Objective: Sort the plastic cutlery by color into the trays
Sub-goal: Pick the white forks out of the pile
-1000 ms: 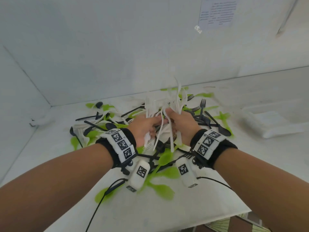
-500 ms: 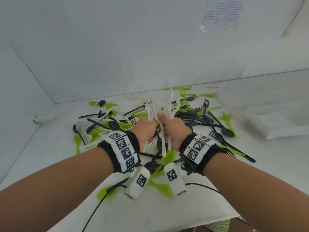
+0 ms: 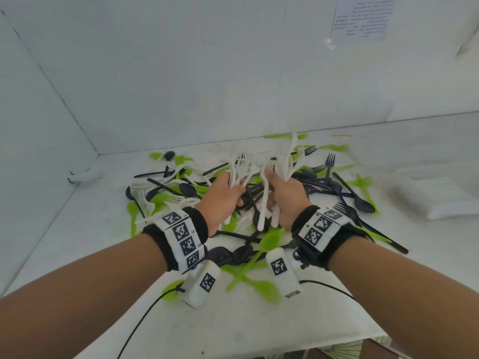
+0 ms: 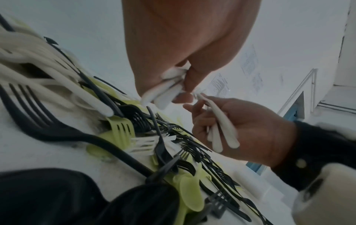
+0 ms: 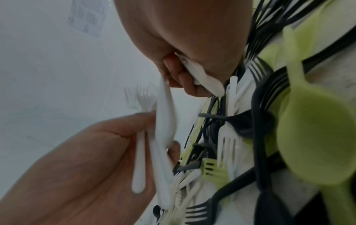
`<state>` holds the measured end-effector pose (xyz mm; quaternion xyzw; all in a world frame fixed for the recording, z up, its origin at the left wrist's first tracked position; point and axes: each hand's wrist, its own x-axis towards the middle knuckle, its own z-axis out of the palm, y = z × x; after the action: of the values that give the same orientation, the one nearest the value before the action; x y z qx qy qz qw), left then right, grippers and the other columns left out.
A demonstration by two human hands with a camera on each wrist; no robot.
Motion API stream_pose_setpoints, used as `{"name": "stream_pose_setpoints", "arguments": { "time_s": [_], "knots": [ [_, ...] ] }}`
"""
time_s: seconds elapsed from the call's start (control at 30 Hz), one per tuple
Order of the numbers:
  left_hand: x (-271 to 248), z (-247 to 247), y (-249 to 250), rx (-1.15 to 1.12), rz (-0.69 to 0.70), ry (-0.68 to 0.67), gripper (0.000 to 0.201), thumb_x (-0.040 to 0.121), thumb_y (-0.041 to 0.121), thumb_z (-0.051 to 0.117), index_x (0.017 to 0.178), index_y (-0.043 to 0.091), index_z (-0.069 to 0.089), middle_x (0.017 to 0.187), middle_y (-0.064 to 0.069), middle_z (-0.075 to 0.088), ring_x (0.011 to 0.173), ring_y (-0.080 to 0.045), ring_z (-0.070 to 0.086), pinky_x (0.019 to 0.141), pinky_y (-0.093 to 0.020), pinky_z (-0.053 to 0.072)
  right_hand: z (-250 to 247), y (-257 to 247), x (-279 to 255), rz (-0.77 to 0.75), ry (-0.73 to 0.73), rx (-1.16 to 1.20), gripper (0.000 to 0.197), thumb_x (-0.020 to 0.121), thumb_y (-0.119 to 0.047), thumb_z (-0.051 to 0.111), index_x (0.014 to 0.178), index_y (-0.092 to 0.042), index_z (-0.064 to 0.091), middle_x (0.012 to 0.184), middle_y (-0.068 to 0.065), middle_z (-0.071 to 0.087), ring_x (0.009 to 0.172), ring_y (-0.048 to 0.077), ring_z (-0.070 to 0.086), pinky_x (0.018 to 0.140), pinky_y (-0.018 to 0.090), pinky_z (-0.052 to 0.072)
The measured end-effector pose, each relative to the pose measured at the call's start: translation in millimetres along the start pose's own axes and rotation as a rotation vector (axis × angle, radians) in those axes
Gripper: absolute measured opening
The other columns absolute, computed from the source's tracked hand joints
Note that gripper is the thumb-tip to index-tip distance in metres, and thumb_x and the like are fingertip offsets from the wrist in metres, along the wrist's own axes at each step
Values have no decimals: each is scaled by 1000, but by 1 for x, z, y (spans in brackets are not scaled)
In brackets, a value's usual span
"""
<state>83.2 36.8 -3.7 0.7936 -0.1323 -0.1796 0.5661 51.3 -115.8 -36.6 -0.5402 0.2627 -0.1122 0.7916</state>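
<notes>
A heap of black, green and white plastic cutlery (image 3: 259, 193) covers the white table (image 3: 233, 325). My left hand (image 3: 224, 194) grips a bunch of white cutlery (image 3: 237, 164) just above the heap. My right hand (image 3: 283, 194) grips a second white bunch (image 3: 264, 203), its handles hanging below the fist. The hands are side by side with a small gap between them. In the left wrist view the left fingers (image 4: 187, 83) curl round white handles (image 4: 163, 95). In the right wrist view the right fingers (image 5: 182, 77) clamp white handles (image 5: 205, 81).
A white tray (image 3: 440, 200) lies on the table at the right. White walls close in at the left and back, with a paper sheet (image 3: 363, 19) taped high on the back wall. Green spoons (image 3: 261, 288) lie near the front edge.
The two hands, pressed together on one white bunch before, have drawn slightly apart, each now with its own share. They stay low over the heap.
</notes>
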Motion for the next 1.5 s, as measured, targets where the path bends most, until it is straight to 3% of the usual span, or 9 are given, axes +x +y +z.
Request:
{"name": "stream_pose_setpoints", "arguments": {
  "time_s": [0.17,0.37,0.53,0.7,0.83,0.93,1.1,1.3,1.5],
  "knots": [
    [-12,5,3,-113,19,-83,18,104,14,54,121,15,59,105,-1,72,88,-14,71,68,-19,56,19,-6,-6,46,-46,89,23,101,-28,63,96,-5,65,65,6,56,43,14,38,41,27,33],
    [-17,-13,-5,-204,-76,-31,16,104,15,58,117,6,62,106,-20,72,86,-34,76,69,-31,63,-27,-23,15,33,133,40,21,101,-27,62,94,-9,68,71,-1,60,37,7,33,39,22,31],
    [-18,-8,1,-277,-78,-85,21,102,12,61,117,0,67,102,-18,76,87,-32,76,66,-26,61,-6,-17,-9,126,-150,37,29,100,-32,63,90,-5,65,61,1,45,40,10,36,42,24,36],
    [-16,-5,4,-324,-1,-196,21,103,9,56,113,-2,70,94,-14,76,76,-21,73,63,-22,56,16,-17,-30,92,-250,169,24,106,-23,54,105,-1,63,66,7,60,37,9,51,38,23,46],
    [-11,-11,-2,-221,-44,-154,21,105,17,56,113,3,68,96,-9,75,77,-20,74,72,-30,61,1,-19,-8,89,-34,185,28,104,-30,58,88,-7,62,68,2,57,37,7,35,37,21,34],
    [-5,-13,-7,-75,-87,-44,22,105,25,54,112,6,63,80,-4,53,58,-13,49,55,-27,45,-6,-23,-1,77,64,168,32,103,-32,59,84,-7,62,65,0,53,38,8,32,40,24,33],
    [-1,-7,-3,78,-41,-16,21,105,33,47,96,19,59,75,3,46,63,-13,41,60,-31,35,13,-18,-24,28,-95,8,33,102,-33,61,81,-7,61,50,-2,39,40,11,36,46,28,37],
    [-1,-1,-8,89,135,-45,38,102,41,48,90,12,70,85,-14,72,73,-31,67,72,-46,57,37,-7,-30,-20,-94,39,26,104,-25,57,95,-3,66,69,15,61,59,30,57,68,51,55],
    [0,1,-10,-38,6,-33,22,108,29,44,116,24,64,106,-1,75,105,-21,69,98,-44,55,14,-8,-16,-15,36,-31,21,105,-29,55,93,-14,64,66,1,49,40,9,42,46,27,38]
  ]
}}
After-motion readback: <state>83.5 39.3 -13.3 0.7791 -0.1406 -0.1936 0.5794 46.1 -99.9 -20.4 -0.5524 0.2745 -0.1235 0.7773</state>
